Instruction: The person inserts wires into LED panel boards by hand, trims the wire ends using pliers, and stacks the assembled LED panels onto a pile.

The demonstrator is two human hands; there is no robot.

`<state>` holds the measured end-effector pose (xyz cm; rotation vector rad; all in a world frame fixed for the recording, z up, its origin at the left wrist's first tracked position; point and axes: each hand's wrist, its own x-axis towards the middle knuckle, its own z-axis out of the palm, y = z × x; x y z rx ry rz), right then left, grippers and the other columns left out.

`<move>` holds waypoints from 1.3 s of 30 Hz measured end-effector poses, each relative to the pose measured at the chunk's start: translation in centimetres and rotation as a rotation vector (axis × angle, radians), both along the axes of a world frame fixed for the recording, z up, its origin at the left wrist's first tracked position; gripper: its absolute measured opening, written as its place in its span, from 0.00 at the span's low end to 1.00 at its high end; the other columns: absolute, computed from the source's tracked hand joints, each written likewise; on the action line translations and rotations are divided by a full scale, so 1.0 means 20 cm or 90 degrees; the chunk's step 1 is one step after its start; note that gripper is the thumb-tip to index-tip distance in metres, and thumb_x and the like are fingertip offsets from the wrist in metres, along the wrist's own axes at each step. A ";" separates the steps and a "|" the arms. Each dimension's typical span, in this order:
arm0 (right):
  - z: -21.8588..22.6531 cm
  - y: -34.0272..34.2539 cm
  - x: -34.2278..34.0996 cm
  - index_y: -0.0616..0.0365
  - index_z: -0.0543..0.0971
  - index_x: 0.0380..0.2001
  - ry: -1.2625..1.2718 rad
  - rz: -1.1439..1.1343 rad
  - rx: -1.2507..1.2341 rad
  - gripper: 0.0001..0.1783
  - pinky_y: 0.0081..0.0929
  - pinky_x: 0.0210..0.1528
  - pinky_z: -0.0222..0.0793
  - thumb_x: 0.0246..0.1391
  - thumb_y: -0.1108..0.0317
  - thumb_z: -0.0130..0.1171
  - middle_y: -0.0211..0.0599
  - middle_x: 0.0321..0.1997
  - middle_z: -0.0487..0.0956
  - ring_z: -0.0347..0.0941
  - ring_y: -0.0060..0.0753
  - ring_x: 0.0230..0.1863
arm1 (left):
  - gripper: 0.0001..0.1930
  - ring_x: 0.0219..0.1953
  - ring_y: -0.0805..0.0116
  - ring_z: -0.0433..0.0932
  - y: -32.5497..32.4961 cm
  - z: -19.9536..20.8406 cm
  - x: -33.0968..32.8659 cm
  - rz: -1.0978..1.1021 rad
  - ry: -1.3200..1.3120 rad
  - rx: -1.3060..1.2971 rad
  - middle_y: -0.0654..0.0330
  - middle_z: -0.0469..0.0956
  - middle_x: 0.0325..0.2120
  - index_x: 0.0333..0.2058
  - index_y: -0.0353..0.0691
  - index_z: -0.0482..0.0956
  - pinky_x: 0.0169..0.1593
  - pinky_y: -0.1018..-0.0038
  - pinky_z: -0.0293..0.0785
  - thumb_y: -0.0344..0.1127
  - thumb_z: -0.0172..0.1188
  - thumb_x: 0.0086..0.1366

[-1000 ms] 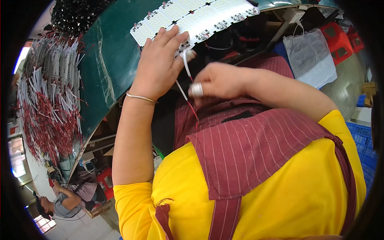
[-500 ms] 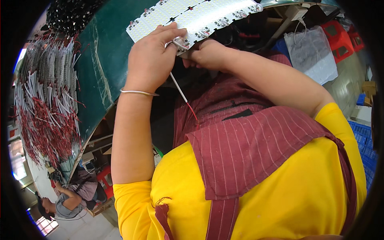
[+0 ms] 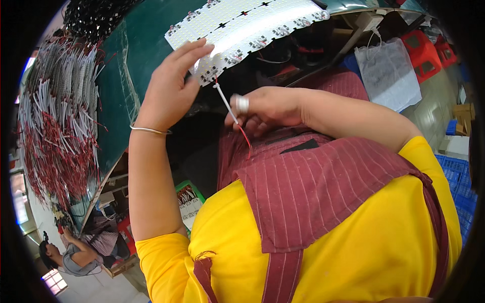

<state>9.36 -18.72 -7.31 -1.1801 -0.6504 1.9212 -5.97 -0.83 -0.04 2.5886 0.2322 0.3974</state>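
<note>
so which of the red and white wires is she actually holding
The lone wire pinched in the right hand, running up to the white panel; the others hang bundled at far left.

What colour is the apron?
Dark red with thin pale stripes; the apron shows in the head view.

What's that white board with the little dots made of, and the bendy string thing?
The white board looks like a thin, stiff panel with a matte white coating, studded with small square chips. The wire held in the right hand looks plastic-coated: smooth white sleeve, red strand trailing below. The metal inside is hidden.
</note>
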 end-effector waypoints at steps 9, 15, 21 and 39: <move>0.09 0.04 -0.10 0.57 0.87 0.35 -0.395 0.306 0.378 0.18 0.34 0.46 0.76 0.66 0.54 0.58 0.43 0.36 0.87 0.83 0.38 0.39 | 0.34 0.73 0.49 0.58 -0.05 -0.06 -0.08 0.009 0.021 0.176 0.56 0.65 0.69 0.65 0.47 0.71 0.73 0.58 0.58 0.37 0.69 0.60; -0.01 0.20 -0.02 0.55 0.87 0.35 -0.458 -0.080 0.257 0.18 0.32 0.45 0.77 0.68 0.54 0.55 0.33 0.32 0.86 0.82 0.30 0.36 | 0.21 0.71 0.48 0.63 -0.01 -0.10 -0.05 -0.004 -0.028 0.093 0.53 0.71 0.65 0.60 0.42 0.77 0.72 0.60 0.60 0.32 0.58 0.69; -0.05 0.30 0.00 0.56 0.85 0.35 -0.439 -0.117 0.238 0.16 0.32 0.48 0.76 0.66 0.57 0.54 0.35 0.37 0.85 0.81 0.32 0.38 | 0.18 0.66 0.49 0.71 -0.04 -0.13 0.00 0.066 -0.091 0.072 0.52 0.78 0.59 0.54 0.41 0.82 0.68 0.63 0.66 0.25 0.54 0.68; -0.10 0.33 -0.02 0.56 0.82 0.28 -0.391 -0.047 0.203 0.17 0.28 0.33 0.70 0.63 0.55 0.56 0.33 0.26 0.81 0.73 0.26 0.27 | 0.22 0.70 0.49 0.66 -0.01 -0.03 0.01 0.052 0.005 0.008 0.50 0.75 0.62 0.56 0.40 0.81 0.71 0.63 0.61 0.22 0.56 0.63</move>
